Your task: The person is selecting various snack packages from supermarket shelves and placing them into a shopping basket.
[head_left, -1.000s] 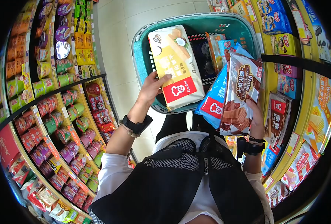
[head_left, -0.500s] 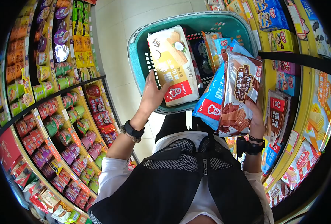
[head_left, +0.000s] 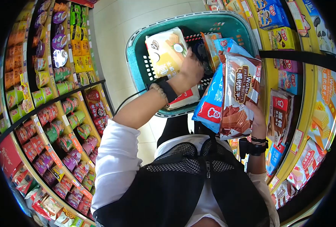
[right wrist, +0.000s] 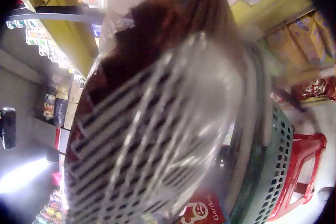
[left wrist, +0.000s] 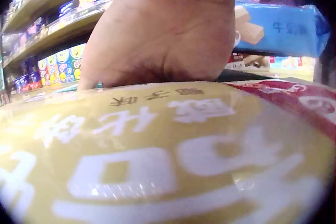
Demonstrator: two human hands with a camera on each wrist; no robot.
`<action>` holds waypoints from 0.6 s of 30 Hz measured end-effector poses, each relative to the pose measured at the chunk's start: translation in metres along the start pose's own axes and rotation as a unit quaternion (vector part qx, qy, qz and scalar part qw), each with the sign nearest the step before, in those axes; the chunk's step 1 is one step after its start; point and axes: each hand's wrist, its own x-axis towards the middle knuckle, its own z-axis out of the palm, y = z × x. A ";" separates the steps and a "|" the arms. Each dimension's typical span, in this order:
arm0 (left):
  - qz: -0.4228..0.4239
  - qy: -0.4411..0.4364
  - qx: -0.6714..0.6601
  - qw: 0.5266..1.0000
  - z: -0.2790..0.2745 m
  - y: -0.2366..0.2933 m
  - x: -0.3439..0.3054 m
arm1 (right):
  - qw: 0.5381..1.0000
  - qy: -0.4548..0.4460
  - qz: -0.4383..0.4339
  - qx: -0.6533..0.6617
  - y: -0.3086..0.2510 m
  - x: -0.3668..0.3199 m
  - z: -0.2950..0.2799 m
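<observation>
My left hand [head_left: 192,72] lies across the right edge of a cream and yellow coconut wafer biscuit pack [head_left: 164,49] in the green basket [head_left: 134,72]. In the left wrist view its palm [left wrist: 163,40] is right behind the yellow pack [left wrist: 157,145], which hides the fingers. My right hand [head_left: 257,115] grips a brown chocolate wafer biscuit pack [head_left: 243,87], thumb on its front, with a blue pack [head_left: 212,100] behind it. Both stand tilted at the basket's right side. Shiny ridged wrapper [right wrist: 152,124] fills much of the right wrist view.
Orange and blue packs [head_left: 212,47] stand inside the basket at right. Shelves of cup noodles [head_left: 62,117] run along the left, and biscuit shelves [head_left: 283,109] along the right. A black strap or bar [head_left: 300,57] crosses the right side. A red stool [right wrist: 302,171] stands beyond the basket.
My left hand let go of the coconut wafer pack's lower left edge and moved right across it to its right edge. The pack lies lower in the basket. The right hand keeps its packs.
</observation>
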 end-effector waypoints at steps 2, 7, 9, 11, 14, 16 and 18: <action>0.011 -0.044 -0.001 0.999 0.002 -0.002 0.008 | 1.000 0.004 0.003 -0.014 -0.003 -0.003 0.003; 0.037 -0.112 0.000 0.993 -0.008 -0.014 0.005 | 1.000 0.010 0.008 -0.006 -0.003 -0.006 0.000; 0.026 -0.102 -0.003 0.994 -0.009 -0.014 0.005 | 1.000 0.016 0.010 -0.001 -0.004 -0.006 0.001; 0.033 -0.110 -0.013 0.993 -0.014 -0.012 0.005 | 1.000 -0.001 0.007 0.009 -0.004 -0.004 0.001; 0.025 -0.127 -0.041 0.991 -0.016 -0.008 0.009 | 1.000 0.007 0.006 -0.015 -0.005 -0.003 -0.001; 0.029 -0.139 -0.050 0.989 -0.016 -0.006 0.013 | 1.000 0.006 0.010 -0.011 -0.005 -0.002 -0.001; 0.034 -0.151 -0.060 0.986 -0.014 -0.004 0.013 | 1.000 0.005 0.015 -0.006 -0.006 -0.002 0.000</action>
